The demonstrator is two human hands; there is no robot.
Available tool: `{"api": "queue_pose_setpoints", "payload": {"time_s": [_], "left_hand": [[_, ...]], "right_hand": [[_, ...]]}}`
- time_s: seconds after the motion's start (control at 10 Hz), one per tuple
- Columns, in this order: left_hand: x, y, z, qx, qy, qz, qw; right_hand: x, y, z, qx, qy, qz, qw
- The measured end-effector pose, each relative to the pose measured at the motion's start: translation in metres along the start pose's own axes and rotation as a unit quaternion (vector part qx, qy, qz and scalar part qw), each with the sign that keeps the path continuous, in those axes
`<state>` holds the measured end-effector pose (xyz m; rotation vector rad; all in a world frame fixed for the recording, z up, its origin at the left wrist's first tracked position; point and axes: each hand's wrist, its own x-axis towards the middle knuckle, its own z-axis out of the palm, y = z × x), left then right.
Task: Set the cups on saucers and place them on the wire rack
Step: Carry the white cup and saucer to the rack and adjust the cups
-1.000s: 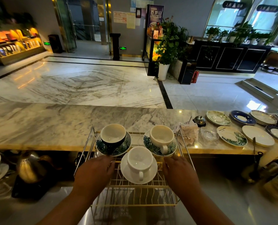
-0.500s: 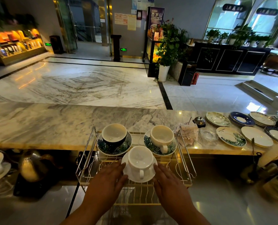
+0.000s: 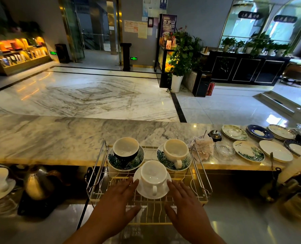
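Right then, three cups sat on saucers on the wire rack [image 3: 151, 215], which stood at the near edge of the counter [image 3: 58, 138]. A dark cup [image 3: 126, 149] on a leaf saucer [image 3: 128, 165] was at the rack's back left corner. A cream cup [image 3: 176, 150] on a second leaf saucer [image 3: 185, 163] was at the back right corner. A white cup [image 3: 153, 175] on a white saucer [image 3: 142, 192] was in the middle, closer to the front edge.

The left hand [image 3: 118, 198] was over the rack on the left of the white saucer, and the right hand [image 3: 183, 201] was on its right. All the fingers were straight and held nothing. The fingertips were right at the saucer's rim, but it was hard to tell if they touched it.

Plates [image 3: 276, 150] lay at the counter's right end.
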<state>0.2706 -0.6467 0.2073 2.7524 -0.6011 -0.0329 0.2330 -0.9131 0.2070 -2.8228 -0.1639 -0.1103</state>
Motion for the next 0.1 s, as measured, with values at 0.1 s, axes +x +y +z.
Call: {"api": "queue_pose_setpoints", "payload": {"time_s": [0.1], "left_hand": [[-0.0168, -0.0054, -0.0062, 0.016, -0.035, 0.028, 0.999]], "right_hand": [[-0.0145, -0.0039, -0.0004, -0.015, -0.010, -0.004, 1.000]]}}
